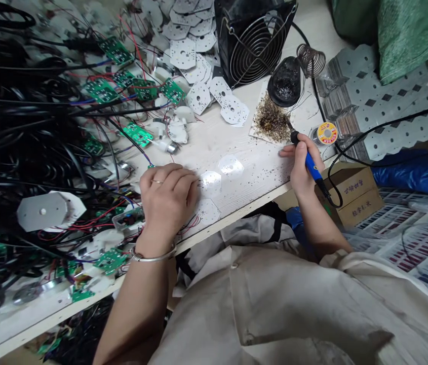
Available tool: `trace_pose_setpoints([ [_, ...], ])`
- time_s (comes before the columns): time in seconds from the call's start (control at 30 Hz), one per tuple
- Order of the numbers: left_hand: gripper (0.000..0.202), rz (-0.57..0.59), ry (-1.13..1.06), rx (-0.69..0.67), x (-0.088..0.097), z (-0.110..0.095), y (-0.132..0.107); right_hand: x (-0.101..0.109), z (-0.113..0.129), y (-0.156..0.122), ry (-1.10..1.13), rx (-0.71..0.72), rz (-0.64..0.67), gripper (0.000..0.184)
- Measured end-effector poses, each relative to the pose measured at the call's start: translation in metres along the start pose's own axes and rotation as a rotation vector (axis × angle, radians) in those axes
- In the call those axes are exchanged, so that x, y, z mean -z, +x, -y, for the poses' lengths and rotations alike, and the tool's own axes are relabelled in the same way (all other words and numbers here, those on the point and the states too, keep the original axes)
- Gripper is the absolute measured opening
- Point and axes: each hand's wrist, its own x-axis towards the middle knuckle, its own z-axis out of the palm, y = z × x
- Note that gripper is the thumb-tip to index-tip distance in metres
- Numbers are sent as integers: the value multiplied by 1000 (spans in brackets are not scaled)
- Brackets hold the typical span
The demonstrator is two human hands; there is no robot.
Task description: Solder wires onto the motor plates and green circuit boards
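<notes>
My right hand [300, 162] is closed around a blue-handled soldering iron [310, 165], its tip pointing up toward a brown, flux-stained pad [270, 121] and a black iron stand [285, 81]. My left hand [168, 195] rests knuckles-up on the white bench, fingers curled down next to white hexagonal LED boards [210, 182] with thin red wires; what the fingers grip is hidden. A ring and a metal bangle show on that hand and wrist.
Black cables [16, 126] and green circuit boards [138, 134] crowd the left. More white boards [191, 50] pile at the back beside a black fan [254, 40]. A solder spool [326, 133], cardboard box [352, 195] and stacked aluminium plates [384, 101] lie right.
</notes>
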Motion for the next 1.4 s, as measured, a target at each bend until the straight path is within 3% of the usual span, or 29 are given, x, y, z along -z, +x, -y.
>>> trace_pose_setpoints([
  [0.37,8,24,-71,32,-7,0,-2,1,-6,7,46,-3,-4,47],
  [0.53,12,80,-115,135,-9,-2,-3,-1,16,-11,190,50,1,33],
  [0.63,16,135,-126,176,-8,-5,-3,-7,34,-40,267,7,141,28],
  [0.77,16,176,-139,197,-7,-5,-3,-16,43,-72,288,-153,391,30],
  [1.07,17,236,-235,187,-3,-6,-2,-23,45,-78,211,-168,504,33],
  [1.4,26,287,-166,197,-5,-10,3,-21,46,-77,175,-181,608,30],
])
